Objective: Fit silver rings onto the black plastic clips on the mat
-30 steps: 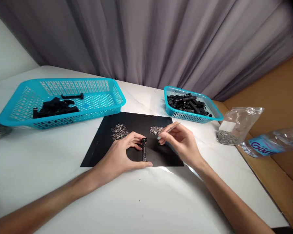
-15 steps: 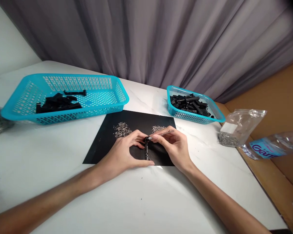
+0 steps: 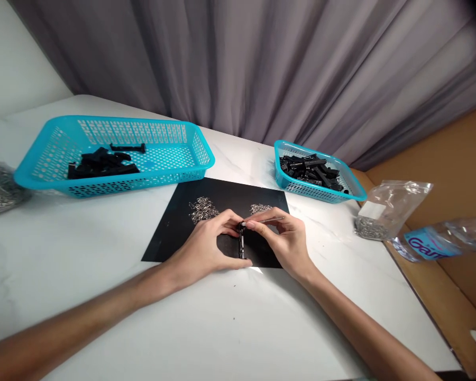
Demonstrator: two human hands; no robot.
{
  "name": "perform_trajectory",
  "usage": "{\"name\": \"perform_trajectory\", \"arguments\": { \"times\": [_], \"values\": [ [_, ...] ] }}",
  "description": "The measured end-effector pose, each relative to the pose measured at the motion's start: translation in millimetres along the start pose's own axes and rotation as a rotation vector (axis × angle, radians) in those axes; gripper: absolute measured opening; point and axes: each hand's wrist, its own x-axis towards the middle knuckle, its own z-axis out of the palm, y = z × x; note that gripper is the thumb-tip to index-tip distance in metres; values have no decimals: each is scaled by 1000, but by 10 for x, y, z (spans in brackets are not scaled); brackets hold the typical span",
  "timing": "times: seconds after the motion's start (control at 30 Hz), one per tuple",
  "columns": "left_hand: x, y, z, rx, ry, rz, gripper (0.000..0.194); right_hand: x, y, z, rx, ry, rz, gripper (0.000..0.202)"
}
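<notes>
My left hand (image 3: 212, 243) grips a narrow black plastic part (image 3: 241, 246) by its two ends, thumb at the near end and fingers at the far end. In my right hand (image 3: 287, 233) is a thin metal tool (image 3: 275, 219), pinched between thumb and fingers; its tip is at the far end of the part, partly hidden by the fingertips. Both hands are over a black mat (image 3: 168, 233). Behind them on the mat lie two heaps of small metal pieces, a left heap (image 3: 203, 209) and a right heap (image 3: 261, 209).
A large blue basket (image 3: 174, 177) at left and a smaller blue basket (image 3: 321, 194) at right hold black plastic parts. To the right are a clear bag (image 3: 396, 203) of metal pieces and a plastic bottle (image 3: 432, 243). Another filled bag (image 3: 0, 188) sits at the left edge.
The view has shifted slightly, so the baskets and mat appear a little further right. Both hands keep hold of the part and the tool, which has tilted slightly flatter.
</notes>
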Motion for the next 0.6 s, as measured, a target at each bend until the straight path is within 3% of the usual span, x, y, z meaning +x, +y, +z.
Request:
{"name": "perform_trajectory", "arguments": {
  "times": [0.17,0.3,0.37,0.47,0.53,0.6],
  "values": [
    [-32,19,19,-31,0,-22,56,-2,-35,-39,-32,48,8,8],
    [-24,104,-154,-87,85,20,59,36,-64,-109,-50,163,-95,16],
    [13,168,-336,-133,229,58,57,41,-76,-104,-124,71,-128,23],
    [76,253,-622,-166,483,81,51,27,-92,-16,-335,-215,-182,30],
    [99,279,-750,-147,578,103,47,20,-101,80,-467,-378,-236,35],
    [105,275,-803,-131,604,111,45,26,-104,178,-577,-462,-280,42]
  ]
}}
